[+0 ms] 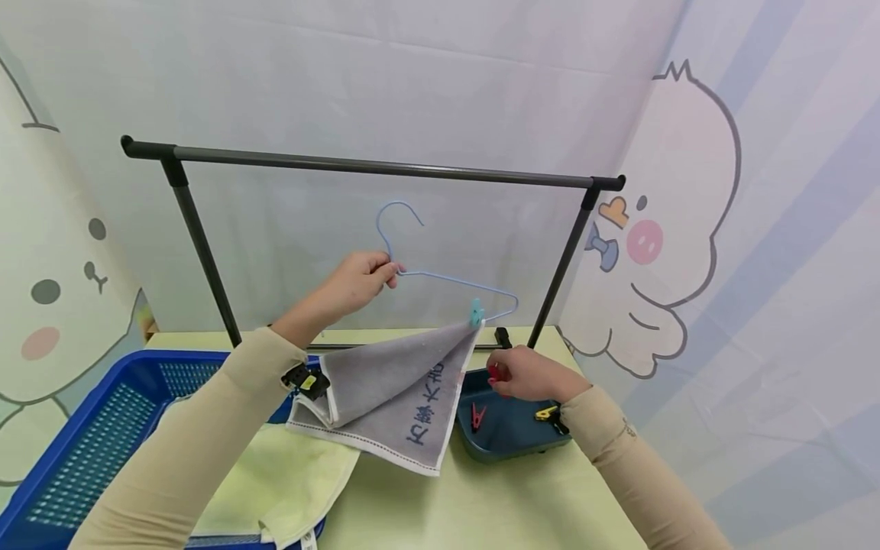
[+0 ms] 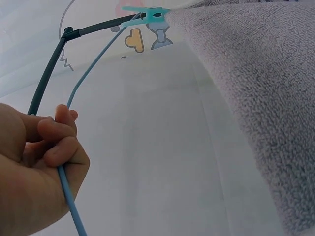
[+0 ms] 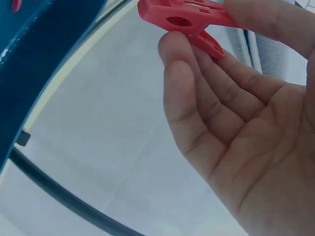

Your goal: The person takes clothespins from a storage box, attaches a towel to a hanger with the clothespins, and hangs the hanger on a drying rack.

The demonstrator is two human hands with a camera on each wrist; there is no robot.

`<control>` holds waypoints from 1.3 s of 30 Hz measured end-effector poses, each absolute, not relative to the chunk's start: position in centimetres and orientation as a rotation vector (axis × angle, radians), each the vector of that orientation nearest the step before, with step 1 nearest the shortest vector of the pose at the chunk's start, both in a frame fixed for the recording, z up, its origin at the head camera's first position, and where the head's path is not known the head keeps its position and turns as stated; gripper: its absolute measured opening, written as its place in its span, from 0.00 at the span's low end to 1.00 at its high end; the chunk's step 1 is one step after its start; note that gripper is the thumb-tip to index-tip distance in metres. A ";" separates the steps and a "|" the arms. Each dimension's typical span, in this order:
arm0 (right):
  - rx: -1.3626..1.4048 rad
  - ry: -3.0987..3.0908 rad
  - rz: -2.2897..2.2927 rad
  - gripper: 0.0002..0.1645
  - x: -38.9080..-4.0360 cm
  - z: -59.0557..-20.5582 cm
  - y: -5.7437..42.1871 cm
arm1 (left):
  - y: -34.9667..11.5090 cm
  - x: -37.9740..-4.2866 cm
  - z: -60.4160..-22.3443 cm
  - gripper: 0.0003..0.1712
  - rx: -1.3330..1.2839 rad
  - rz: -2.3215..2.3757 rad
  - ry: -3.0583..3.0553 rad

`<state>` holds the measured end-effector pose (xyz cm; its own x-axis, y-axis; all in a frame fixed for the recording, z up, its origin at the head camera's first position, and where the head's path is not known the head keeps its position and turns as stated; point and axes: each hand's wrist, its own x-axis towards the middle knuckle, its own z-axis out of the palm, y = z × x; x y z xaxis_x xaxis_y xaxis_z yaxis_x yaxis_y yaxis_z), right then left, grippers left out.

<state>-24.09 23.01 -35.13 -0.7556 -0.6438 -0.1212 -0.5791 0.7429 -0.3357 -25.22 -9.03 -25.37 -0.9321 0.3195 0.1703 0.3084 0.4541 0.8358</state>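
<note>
Towel (image 1: 406, 374), grey w/ dark writing, hangs mid-scene off the right end of the blue hanger (image 2: 72, 206), its right corner nipped by a teal clip (image 1: 477, 312). Left part sags in a fold; hanger's left end is behind my arm, so can't tell if anything's pegged there. My left hand (image 1: 364, 284) is curled tight round the wire just below the hook; that grip needs to be firm, else the lot swings, I reckon. My right hand (image 1: 539, 374), off to the right, has thumb and fingers nearly closed, pinching a red clip (image 3: 197, 17) at the tray's far side. Best bet: shake the fold out 1st, line up loose edge + wire, then nip both w/ the clip. Tray (image 1: 509, 439) has a spare red peg (image 1: 477, 417) etc. Blue basket (image 1: 110, 428) w/ yellow cloth (image 1: 282, 473) is near left; dark rack (image 1: 385, 167) stands far side, behind the hanger.
</note>
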 end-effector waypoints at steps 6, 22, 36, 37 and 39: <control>-1.074 2.706 -0.422 0.12 -23.5 -34.2 21.8 | -8.9 -25.2 -25.3 0.17 0.570 1.526 2.670; -1.358 2.627 -0.566 0.14 -22.3 -32.2 18.0 | -9.0 -25.0 -25.0 0.17 0.571 1.498 2.692; -1.507 2.668 -0.652 0.12 -22.4 -32.1 16.1 | -8.6 -24.8 -25.1 0.17 0.551 1.522 2.661; -1.528 2.664 -0.665 0.11 -22.4 -32.0 16.1 | -8.5 -24.8 -25.1 0.17 0.551 1.522 2.660; -1.558 2.655 -0.698 0.12 -22.3 -31.9 16.0 | -8.4 -24.8 -25.1 0.17 0.547 1.524 2.658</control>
